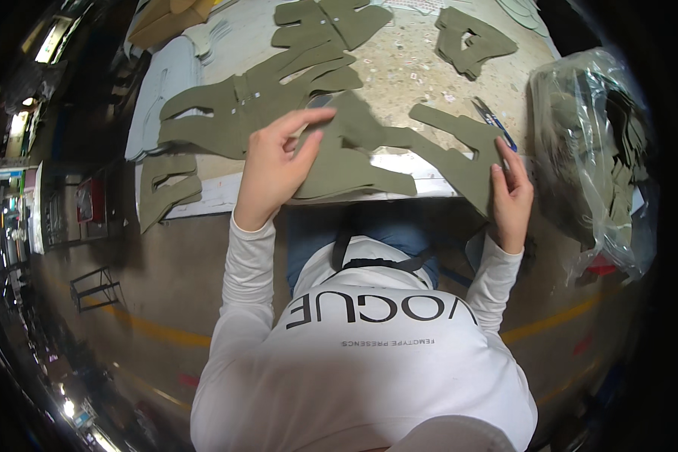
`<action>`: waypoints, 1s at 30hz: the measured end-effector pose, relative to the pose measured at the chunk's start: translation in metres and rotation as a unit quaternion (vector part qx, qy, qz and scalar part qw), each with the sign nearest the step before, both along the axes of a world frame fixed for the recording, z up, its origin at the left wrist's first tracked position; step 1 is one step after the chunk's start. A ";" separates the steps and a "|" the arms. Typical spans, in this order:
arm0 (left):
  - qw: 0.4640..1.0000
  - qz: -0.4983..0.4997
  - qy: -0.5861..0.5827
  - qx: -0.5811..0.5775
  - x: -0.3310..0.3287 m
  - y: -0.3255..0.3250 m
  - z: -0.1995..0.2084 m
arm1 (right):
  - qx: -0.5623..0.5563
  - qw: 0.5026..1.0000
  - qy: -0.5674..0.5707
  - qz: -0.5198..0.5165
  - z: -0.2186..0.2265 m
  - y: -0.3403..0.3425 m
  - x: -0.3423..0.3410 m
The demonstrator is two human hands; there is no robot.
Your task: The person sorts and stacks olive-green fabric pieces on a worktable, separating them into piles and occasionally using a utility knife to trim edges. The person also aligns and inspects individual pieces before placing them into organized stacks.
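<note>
My left hand (pixel 275 166) is over the table's near edge, thumb and forefinger apart, above olive-green cut fabric pieces (pixel 339 177). Its other fingers are partly hidden. At the right, my right hand (pixel 512 200) has its fingers closed on the outer edge of an olive fabric piece (pixel 459 162). This piece has a notched, branching outline and stretches left toward my left hand, where it looks slightly blurred. Just beyond it lie blue-handled thread snips (pixel 494 124).
More olive pieces (pixel 237 105) lie in stacks at left and far on the speckled table (pixel 399 68). Pale fabric pieces (pixel 166 90) and a cardboard box (pixel 169 21) sit at the far left. A clear plastic bag (pixel 580 151) of olive pieces stands at the right.
</note>
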State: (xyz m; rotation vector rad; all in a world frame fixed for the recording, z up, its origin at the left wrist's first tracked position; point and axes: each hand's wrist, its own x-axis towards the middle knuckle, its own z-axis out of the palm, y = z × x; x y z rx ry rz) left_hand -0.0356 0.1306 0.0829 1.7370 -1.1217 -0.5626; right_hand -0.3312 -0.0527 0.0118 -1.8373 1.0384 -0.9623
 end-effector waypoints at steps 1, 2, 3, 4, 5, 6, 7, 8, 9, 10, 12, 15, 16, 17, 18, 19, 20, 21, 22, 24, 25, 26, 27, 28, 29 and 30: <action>0.997 0.021 -0.052 0.050 0.006 0.011 -0.009 | 0.023 1.000 -0.013 0.014 0.004 -0.002 0.000; 0.998 0.032 -0.042 0.046 0.009 0.021 -0.019 | 0.018 0.999 -0.024 0.033 0.008 -0.005 0.000; 0.997 0.050 -0.031 0.058 0.011 0.030 -0.027 | 0.030 0.998 -0.039 0.044 0.014 -0.008 0.000; 0.992 0.079 -0.009 0.095 0.013 0.040 -0.034 | 0.051 0.996 -0.058 0.053 0.020 -0.011 0.001; 0.993 0.108 0.025 0.030 0.009 0.045 -0.042 | 0.047 0.995 -0.060 0.058 0.026 -0.014 0.003; 0.990 0.132 -0.049 0.031 0.006 0.050 -0.047 | 0.031 0.996 -0.057 0.068 0.032 -0.018 0.006; 0.978 0.166 -0.107 0.061 0.002 0.055 -0.051 | 0.013 0.996 -0.050 0.071 0.036 -0.020 0.009; 0.972 0.177 -0.154 0.031 -0.004 0.057 -0.054 | 0.023 0.994 -0.067 0.078 0.039 -0.021 0.012; 0.960 0.161 -0.230 0.014 -0.006 0.060 -0.055 | 0.026 0.993 -0.076 0.083 0.041 -0.020 0.015; 0.943 0.140 -0.303 -0.004 -0.008 0.063 -0.055 | 0.038 0.994 -0.071 0.071 0.041 -0.019 0.019; 0.962 0.082 -0.259 -0.033 -0.015 0.066 -0.056 | 0.046 0.994 -0.071 0.067 0.040 -0.016 0.024; 0.965 0.033 -0.257 -0.032 -0.017 0.070 -0.058 | 0.047 0.994 -0.066 0.067 0.036 -0.011 0.030; 0.960 0.034 -0.277 -0.040 -0.017 0.071 -0.059 | 0.044 0.995 -0.062 0.066 0.035 -0.010 0.031; 0.954 0.037 -0.292 -0.050 -0.018 0.071 -0.061 | 0.039 0.996 -0.055 0.061 0.035 -0.009 0.031; 0.949 0.040 -0.307 -0.057 -0.018 0.072 -0.063 | 0.044 0.995 -0.058 0.063 0.035 -0.009 0.031; 0.943 0.043 -0.322 -0.065 -0.018 0.071 -0.065 | 0.047 0.995 -0.060 0.061 0.034 -0.009 0.031; 0.940 0.048 -0.329 -0.077 -0.018 0.070 -0.066 | 0.046 0.995 -0.062 0.057 0.034 -0.009 0.031; 0.936 0.052 -0.337 -0.090 -0.018 0.069 -0.068 | 0.049 0.995 -0.061 0.058 0.033 -0.009 0.031; 0.932 0.055 -0.343 -0.103 -0.019 0.068 -0.069 | 0.049 0.995 -0.061 0.058 0.033 -0.010 0.030; 0.934 0.060 -0.331 -0.124 -0.019 0.067 -0.071 | 0.039 0.996 -0.055 0.058 0.031 -0.009 0.029; 0.935 0.062 -0.324 -0.132 -0.019 0.067 -0.071 | 0.031 0.996 -0.051 0.060 0.030 -0.009 0.029; 0.935 0.056 -0.325 -0.130 -0.019 0.067 -0.071 | 0.023 0.997 -0.046 0.062 0.029 -0.009 0.028; 0.936 0.050 -0.326 -0.125 -0.020 0.068 -0.070 | 0.023 0.997 -0.044 0.061 0.028 -0.008 0.028; 0.937 0.045 -0.326 -0.120 -0.021 0.069 -0.069 | 0.023 0.997 -0.042 0.061 0.029 -0.007 0.029; 0.939 0.044 -0.324 -0.106 -0.022 0.071 -0.068 | 0.021 0.998 -0.036 0.055 0.030 -0.007 0.029; 0.942 0.043 -0.320 -0.092 -0.024 0.072 -0.067 | 0.042 0.995 -0.057 0.065 0.034 -0.006 0.029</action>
